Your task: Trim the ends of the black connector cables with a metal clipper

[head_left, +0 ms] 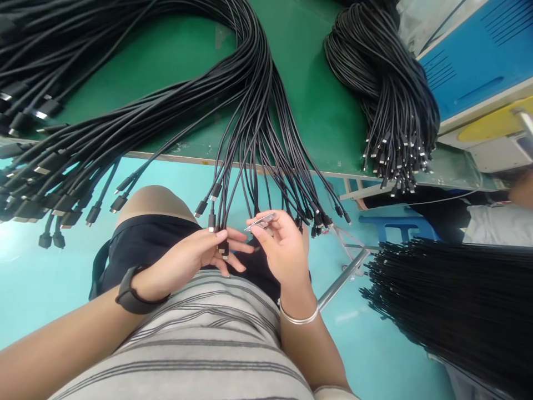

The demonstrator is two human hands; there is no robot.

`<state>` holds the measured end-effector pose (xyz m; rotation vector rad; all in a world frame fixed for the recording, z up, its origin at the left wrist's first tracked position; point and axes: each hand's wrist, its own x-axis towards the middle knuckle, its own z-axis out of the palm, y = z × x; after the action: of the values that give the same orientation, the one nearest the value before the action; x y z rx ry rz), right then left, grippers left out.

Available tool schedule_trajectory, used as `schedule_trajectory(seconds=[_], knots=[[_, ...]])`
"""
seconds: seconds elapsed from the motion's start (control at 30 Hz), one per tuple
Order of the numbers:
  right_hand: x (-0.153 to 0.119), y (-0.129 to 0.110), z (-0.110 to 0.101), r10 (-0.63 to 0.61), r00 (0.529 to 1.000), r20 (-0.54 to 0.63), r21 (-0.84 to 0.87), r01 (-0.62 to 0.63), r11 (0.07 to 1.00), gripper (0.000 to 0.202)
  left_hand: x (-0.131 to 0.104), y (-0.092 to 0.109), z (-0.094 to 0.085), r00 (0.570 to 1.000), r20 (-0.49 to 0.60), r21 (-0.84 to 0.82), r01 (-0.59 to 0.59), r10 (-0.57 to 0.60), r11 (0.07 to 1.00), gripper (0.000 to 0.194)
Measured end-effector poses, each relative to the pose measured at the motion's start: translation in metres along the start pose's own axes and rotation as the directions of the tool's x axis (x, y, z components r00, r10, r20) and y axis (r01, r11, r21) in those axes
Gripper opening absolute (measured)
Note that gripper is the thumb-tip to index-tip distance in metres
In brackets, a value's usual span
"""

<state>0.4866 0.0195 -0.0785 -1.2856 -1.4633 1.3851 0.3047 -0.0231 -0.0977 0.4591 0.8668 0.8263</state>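
Observation:
Many black cables (pixel 266 72) hang over the table's front edge, with black plugs at their ends. My left hand (pixel 204 247), a dark band on its wrist, is at the middle plugs. Its thumb rests against a pair of black cable plugs (pixel 224 248), which lie across the spread fingers. Just to the right, my right hand (pixel 283 244) pinches a small flat silvery metal tool (pixel 261 221) between thumb and fingers. Its exact kind is too small to make out. The tool's tip points left, toward the left hand, apart from the plugs.
The green table (pixel 166 53) spans the top. A looped cable bundle (pixel 383 94) lies at its right, beside a blue machine (pixel 483 55). Lower right is a thick stack of black cables (pixel 453 300). A metal bar (pixel 343 279) and blue stool (pixel 395 226) stand below the table.

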Motion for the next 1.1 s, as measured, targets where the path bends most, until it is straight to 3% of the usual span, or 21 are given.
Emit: schedule_trajectory(seconds=[0.13,0.23,0.33,0.43,0.53,0.6,0.67,0.8,1.1], knots=[[0.002,0.004,-0.014,-0.228,0.965,-0.128,-0.522,0.129,0.843,0.01,0.001,0.0,-0.002,0.999,-0.034,-0.024,-0.007,0.006,1.0,0.039],[0.006,0.012,-0.016,-0.319,0.935,-0.154,-0.639,0.152,0.754,0.01,0.001,-0.001,-0.002,0.995,-0.093,0.036,-0.037,0.04,0.999,0.029],[0.005,0.014,-0.012,-0.357,0.919,-0.165,-0.64,0.175,0.748,0.008,0.0,-0.001,-0.001,0.991,-0.121,0.085,-0.04,0.05,0.996,0.026],[-0.002,0.009,-0.003,-0.331,0.914,-0.235,-0.516,0.171,0.839,0.01,-0.002,0.0,0.0,0.99,-0.114,0.109,-0.066,0.079,0.992,0.026],[-0.009,0.001,0.009,-0.119,0.968,-0.223,-0.046,0.112,0.993,0.014,-0.003,0.002,0.001,0.991,-0.063,0.133,-0.112,0.121,0.985,0.025],[-0.01,-0.001,0.017,0.054,0.995,-0.088,0.358,-0.019,0.933,0.015,-0.003,0.001,0.0,0.988,-0.031,0.155,-0.145,0.152,0.977,0.024],[-0.009,0.0,0.024,0.166,0.986,0.001,0.583,-0.136,0.801,0.015,-0.003,0.0,-0.001,0.984,-0.024,0.168,-0.172,0.178,0.971,0.024],[-0.005,0.002,0.031,0.26,0.966,-0.002,0.663,-0.194,0.724,0.02,-0.003,-0.003,-0.004,0.981,-0.038,0.172,-0.181,0.19,0.968,0.023],[-0.007,0.002,0.031,0.227,0.974,0.0,0.615,-0.179,0.768,0.021,-0.004,-0.001,-0.002,0.982,-0.062,0.182,-0.167,0.18,0.969,0.023]])
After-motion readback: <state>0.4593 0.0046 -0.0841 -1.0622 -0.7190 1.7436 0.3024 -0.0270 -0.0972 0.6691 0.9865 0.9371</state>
